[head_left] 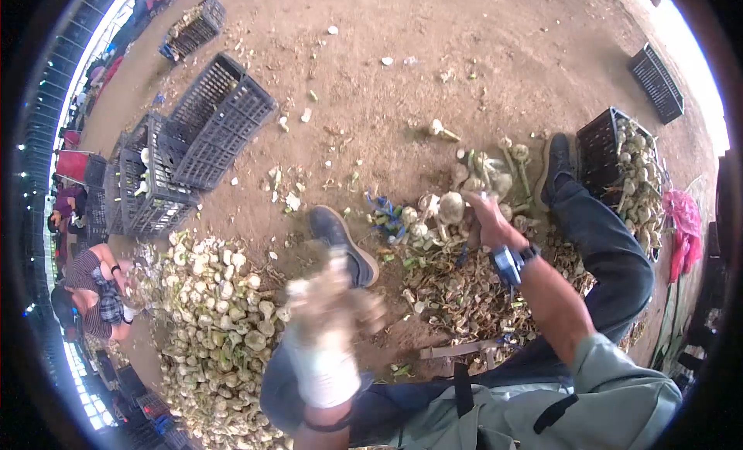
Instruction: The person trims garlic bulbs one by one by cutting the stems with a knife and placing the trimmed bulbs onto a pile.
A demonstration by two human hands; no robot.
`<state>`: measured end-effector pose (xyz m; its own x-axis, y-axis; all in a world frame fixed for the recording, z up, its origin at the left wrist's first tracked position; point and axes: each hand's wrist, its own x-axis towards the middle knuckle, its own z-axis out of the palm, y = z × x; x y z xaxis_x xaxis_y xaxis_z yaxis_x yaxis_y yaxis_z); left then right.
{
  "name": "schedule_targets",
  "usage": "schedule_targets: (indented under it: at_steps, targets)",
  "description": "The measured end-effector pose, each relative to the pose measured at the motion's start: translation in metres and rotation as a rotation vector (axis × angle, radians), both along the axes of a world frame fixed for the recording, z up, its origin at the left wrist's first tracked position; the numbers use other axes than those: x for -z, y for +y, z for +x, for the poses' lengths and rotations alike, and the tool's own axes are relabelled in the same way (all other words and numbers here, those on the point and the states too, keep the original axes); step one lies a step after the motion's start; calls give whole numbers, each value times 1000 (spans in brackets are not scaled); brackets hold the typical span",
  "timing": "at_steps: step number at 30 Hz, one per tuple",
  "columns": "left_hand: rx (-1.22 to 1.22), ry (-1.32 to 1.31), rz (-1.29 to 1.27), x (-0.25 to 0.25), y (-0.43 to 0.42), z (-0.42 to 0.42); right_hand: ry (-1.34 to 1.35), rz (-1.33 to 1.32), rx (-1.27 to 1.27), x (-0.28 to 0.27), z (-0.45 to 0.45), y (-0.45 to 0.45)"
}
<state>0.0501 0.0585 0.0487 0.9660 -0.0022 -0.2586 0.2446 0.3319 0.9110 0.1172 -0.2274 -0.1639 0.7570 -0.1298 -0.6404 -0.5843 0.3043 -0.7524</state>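
Note:
My left hand (329, 311), wrapped in white at the wrist, is smeared by motion beside the big garlic heap (224, 334). Brownish shapes blur with its fingers, and I cannot make out what they are. Between my feet, my right hand (491, 220) reaches into a smaller group of garlic bulbs (451, 208), some with stems. Its fingers stretch out against the bulbs, their tips partly lost among them. A wristwatch (508, 264) sits on my right wrist. Blue strands (385, 210) lie left of these bulbs.
Dry trimmings (495, 303) cover the ground before me. A black crate (611, 148) of garlic stands beyond my right foot (555, 167), near pink cloth (681, 218). Stacked crates (220, 125) stand at left, and another person (93, 287) sits beyond the heap. My left shoe (340, 241) is close to it.

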Motion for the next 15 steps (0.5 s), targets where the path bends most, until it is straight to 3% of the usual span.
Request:
schedule_targets:
  at_steps: [1,2,3,4,6,8,10,12,13,15]
  targets:
    - [214,-34,471,35,-2,-6,-51,120,36,-30,-14,10]
    - [165,55,-256,47,-21,-13,10,266,93,-33,-28,10]
    - [269,-140,229,51,-37,-19,-52,427,107,-60,-41,18]
    - [290,-171,344,51,-57,-23,-61,532,184,-75,-52,29]
    - [351,-33,230,98,-84,-16,-167,918,34,-82,-79,28]
    - [494,-320,517,85,-95,-14,-18,820,246,-143,-92,64]
    - [415,-383,488,73,-94,-27,-61,772,268,-158,-112,67]
    - [457,-467,426,63,-93,-32,-135,558,74,-156,-125,57]
    - [483,-357,295,55,-94,-37,-148,558,86,-171,-131,47]
    - [474,-364,215,50,-93,-40,-152,-143,-290,-207,-148,21]
